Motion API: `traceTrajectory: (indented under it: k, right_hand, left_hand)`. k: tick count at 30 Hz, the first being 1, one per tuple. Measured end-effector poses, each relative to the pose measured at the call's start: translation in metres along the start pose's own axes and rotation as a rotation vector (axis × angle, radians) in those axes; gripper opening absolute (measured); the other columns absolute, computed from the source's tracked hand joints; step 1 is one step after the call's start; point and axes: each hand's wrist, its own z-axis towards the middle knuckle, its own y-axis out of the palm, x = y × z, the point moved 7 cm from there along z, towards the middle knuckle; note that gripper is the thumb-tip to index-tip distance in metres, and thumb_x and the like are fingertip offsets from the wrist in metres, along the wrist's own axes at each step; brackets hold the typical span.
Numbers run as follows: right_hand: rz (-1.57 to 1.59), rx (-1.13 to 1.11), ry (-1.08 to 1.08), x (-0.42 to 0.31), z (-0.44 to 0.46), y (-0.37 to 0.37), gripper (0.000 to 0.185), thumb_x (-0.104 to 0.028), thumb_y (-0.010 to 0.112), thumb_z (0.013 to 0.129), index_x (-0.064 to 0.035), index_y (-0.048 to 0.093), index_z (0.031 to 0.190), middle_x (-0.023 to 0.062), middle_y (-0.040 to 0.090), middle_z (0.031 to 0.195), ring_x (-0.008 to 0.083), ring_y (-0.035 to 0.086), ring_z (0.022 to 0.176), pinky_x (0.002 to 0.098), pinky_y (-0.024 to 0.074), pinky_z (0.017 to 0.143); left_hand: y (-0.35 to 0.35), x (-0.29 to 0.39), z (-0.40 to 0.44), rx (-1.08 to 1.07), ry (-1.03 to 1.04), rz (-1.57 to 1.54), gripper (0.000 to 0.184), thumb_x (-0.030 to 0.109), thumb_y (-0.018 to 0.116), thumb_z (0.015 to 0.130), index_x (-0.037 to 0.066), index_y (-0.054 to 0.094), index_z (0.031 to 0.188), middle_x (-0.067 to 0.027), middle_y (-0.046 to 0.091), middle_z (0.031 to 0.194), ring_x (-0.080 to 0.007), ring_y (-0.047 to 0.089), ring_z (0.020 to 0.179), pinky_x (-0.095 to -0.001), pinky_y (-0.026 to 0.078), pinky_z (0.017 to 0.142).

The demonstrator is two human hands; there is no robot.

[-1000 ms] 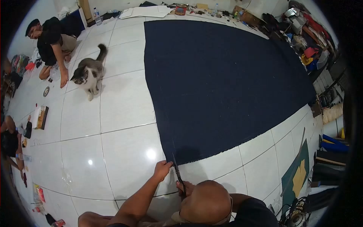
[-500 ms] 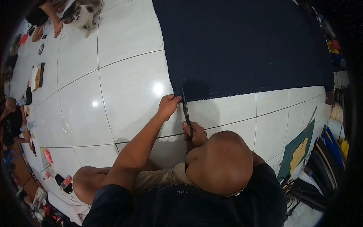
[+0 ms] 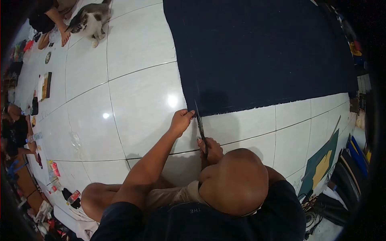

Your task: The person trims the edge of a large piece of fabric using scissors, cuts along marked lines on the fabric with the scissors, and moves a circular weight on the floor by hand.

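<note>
White tiled floor point(image 3: 140, 100) across the room, with clutter along both sides, a seated person point(image 3: 42, 18) at the upper left, another person point(image 3: 16, 128) lower down near the left edge, a cat point(image 3: 94, 24) just beside the first, and a green sheet point(image 3: 312, 162) off to the right. Spread flat over the tiles straight ahead and toward the right, a big dark cloth point(image 3: 261, 52), with a frayed near edge running off to the right and a left edge running away from the body; nearest corner right at the hands. Left hand point(image 3: 182, 121) farther forward, pinched on that corner, thumb and fingers together. Right hand point(image 3: 211, 149) nearer the body, clamped around the handles of a pair of scissors point(image 3: 201, 130), with the forearm largely hidden beyond the raised right knee point(image 3: 237, 176). Hands near each other but not touching. Long axis of the scissors pointing forward from the right hand, tips leaning slightly left, blades crossing the near edge just right of the left fingertips and roughly in line with the left edge. Between blades and left edge, only a narrow strip; far more cloth to the right. Lower blade beneath the cloth or not: impossible to tell.
</note>
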Motion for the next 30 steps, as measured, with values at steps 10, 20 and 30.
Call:
traceTrajectory:
  k: [10, 20, 30]
  right_hand:
    - [0.38, 0.033, -0.08, -0.048, 0.011, -0.002, 0.049, -0.055, 0.05, 0.093, -0.006, 0.054, 0.089, 0.0002, 0.047, 0.064, 0.0114, 0.045, 0.059, 0.0285, 0.0385, 0.058]
    - [0.433, 0.066, -0.124, -0.025, 0.045, 0.002, 0.047, -0.051, 0.054, 0.093, -0.005, 0.054, 0.083, 0.0005, 0.048, 0.062, 0.0105, 0.046, 0.053, 0.0264, 0.0384, 0.051]
    - [0.549, 0.148, -0.247, -0.047, 0.069, -0.012, 0.047, -0.05, 0.06, 0.091, -0.006, 0.052, 0.077, -0.0014, 0.044, 0.056, 0.0079, 0.044, 0.046, 0.0235, 0.0364, 0.044]
  left_hand:
    - [-0.003, 0.006, -0.008, -0.075, 0.064, -0.036, 0.023, 0.021, 0.057, 0.093, 0.007, 0.057, 0.074, 0.004, 0.048, 0.061, -0.0056, 0.038, 0.052, -0.024, 0.029, 0.049]
    - [-0.005, -0.002, -0.009, -0.094, 0.088, -0.034, 0.029, 0.025, 0.052, 0.097, 0.008, 0.055, 0.074, 0.0052, 0.046, 0.063, -0.0058, 0.039, 0.056, -0.0238, 0.032, 0.053]
    - [0.0, -0.008, -0.008, -0.149, 0.138, -0.131, 0.02, 0.022, 0.048, 0.1, 0.009, 0.059, 0.092, 0.0071, 0.049, 0.068, -0.0021, 0.038, 0.05, -0.0186, 0.029, 0.045]
